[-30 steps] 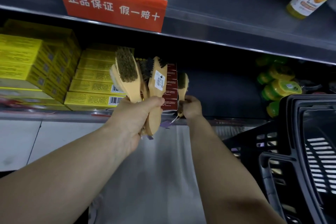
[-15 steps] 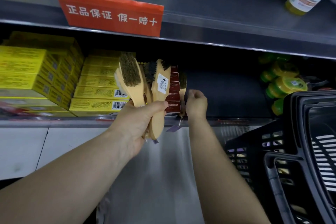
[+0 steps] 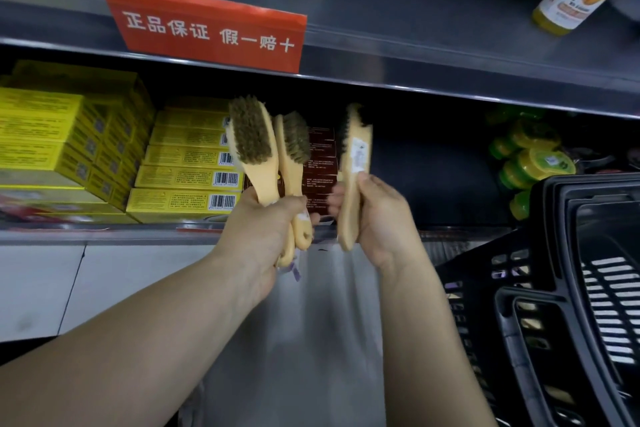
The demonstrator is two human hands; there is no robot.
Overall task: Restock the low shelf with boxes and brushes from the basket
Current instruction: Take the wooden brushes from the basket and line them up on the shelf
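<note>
low shelf [image 3: 104, 231] half stocked, brushes in both hands

yellow boxes [image 3: 187, 177] fill the shelf's left end. left hand [image 3: 266, 232] grips a bunch of brushes [image 3: 251, 135] by the handles, bristles up, in front of the red boxes [image 3: 321, 163]. right hand [image 3: 381, 218] curls round one brush [image 3: 356, 156], held apart from the bunch. likely next: stand it on the shelf just right of the red boxes. basket [image 3: 554, 291] sits at the right.

2 tan-bristled brushes [image 3: 251, 135] upright in left hand [image 3: 263, 229], 1 labelled brush [image 3: 355, 163] in right hand [image 3: 381, 218], yellow boxes [image 3: 187, 177] stacked on low shelf [image 3: 104, 230]
</note>
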